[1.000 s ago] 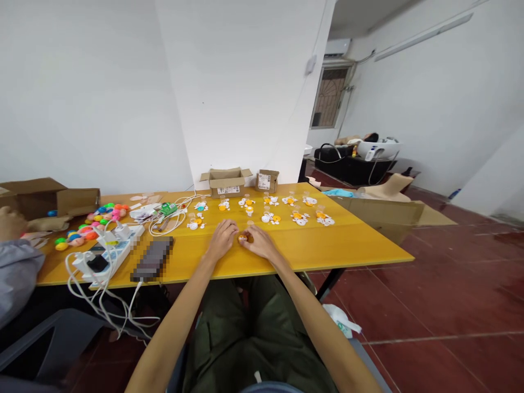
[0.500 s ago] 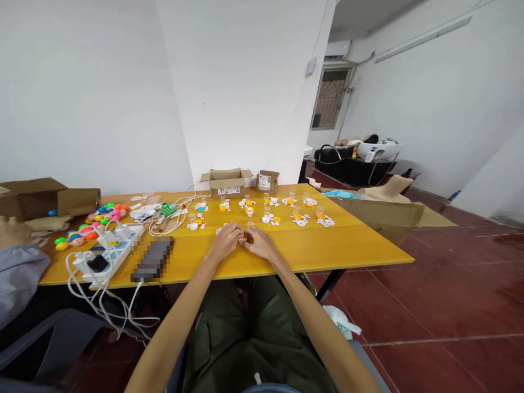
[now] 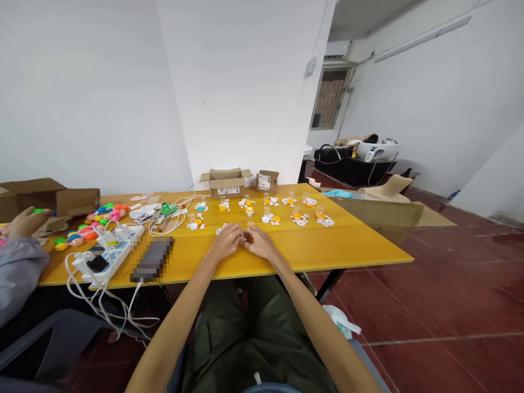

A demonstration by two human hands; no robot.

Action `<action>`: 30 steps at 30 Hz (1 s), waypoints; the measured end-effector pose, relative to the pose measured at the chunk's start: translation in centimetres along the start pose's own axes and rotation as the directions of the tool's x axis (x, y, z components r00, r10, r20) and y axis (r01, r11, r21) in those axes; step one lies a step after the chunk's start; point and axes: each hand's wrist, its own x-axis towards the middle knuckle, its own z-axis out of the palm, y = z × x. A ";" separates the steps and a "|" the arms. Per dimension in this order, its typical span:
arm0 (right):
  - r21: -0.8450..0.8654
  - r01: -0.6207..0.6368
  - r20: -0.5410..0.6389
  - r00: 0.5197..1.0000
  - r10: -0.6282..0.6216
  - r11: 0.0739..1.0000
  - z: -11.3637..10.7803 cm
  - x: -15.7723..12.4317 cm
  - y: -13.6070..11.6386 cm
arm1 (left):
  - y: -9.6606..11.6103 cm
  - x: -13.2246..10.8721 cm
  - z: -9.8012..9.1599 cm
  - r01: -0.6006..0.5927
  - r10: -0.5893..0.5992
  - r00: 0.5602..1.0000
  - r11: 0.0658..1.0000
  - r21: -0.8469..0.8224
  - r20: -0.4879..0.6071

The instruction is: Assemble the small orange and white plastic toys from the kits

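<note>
Both my hands rest together on the yellow table (image 3: 347,243) near its front edge. My left hand (image 3: 224,242) and my right hand (image 3: 258,243) have curled fingers that pinch a small orange piece (image 3: 247,237) between them. Just beyond my fingers lie rows of small white and orange toy parts (image 3: 270,218), each group beside a tiny clear cup. A white piece (image 3: 221,229) lies just past my left hand.
A power strip (image 3: 107,251) with white cables and a dark phone (image 3: 152,260) lie at the left. Coloured balls (image 3: 95,221), cardboard boxes (image 3: 226,182) and another person's hand (image 3: 27,222) are farther left and back. Red tiled floor lies to the right.
My hands have stayed together on the small orange piece, fingers shifting slightly. The other person's hand at the far left has risen and now holds a green ball.
</note>
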 end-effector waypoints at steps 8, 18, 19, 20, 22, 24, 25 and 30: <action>0.011 -0.018 0.016 1.000 0.018 1.000 -0.1 0.0 -0.2 | -0.1 0.0 0.1 0.053 -0.053 0.999 0.998 -0.024 -0.008; 0.021 -0.016 0.012 1.000 0.015 1.000 0.0 0.0 0.0 | -0.5 -0.1 0.2 0.053 -0.051 0.998 0.997 -0.053 0.044; 0.025 -0.006 0.008 1.000 0.006 1.000 0.0 0.0 0.0 | -0.6 -0.1 0.3 0.054 -0.052 0.998 0.997 -0.055 0.045; 0.029 0.006 0.002 1.000 -0.006 1.000 0.1 0.0 0.1 | -0.6 -0.2 0.4 0.056 -0.053 0.998 0.997 -0.056 0.046; 0.034 0.027 -0.006 1.000 -0.027 0.999 0.2 0.0 0.3 | -0.8 -0.2 0.5 0.058 -0.055 0.997 0.997 -0.058 0.047; 0.036 0.033 -0.008 0.999 -0.033 0.999 0.3 0.0 0.4 | -0.9 -0.2 0.6 0.055 -0.052 0.997 0.997 -0.061 0.049; 0.036 0.030 -0.006 1.000 -0.030 0.999 0.3 0.0 0.4 | -0.9 -0.2 0.6 0.052 -0.048 0.997 0.997 -0.062 0.052; 0.037 0.003 0.010 1.000 -0.003 0.999 0.1 0.0 0.2 | -0.7 0.0 0.4 0.043 -0.039 0.997 0.997 -0.060 0.065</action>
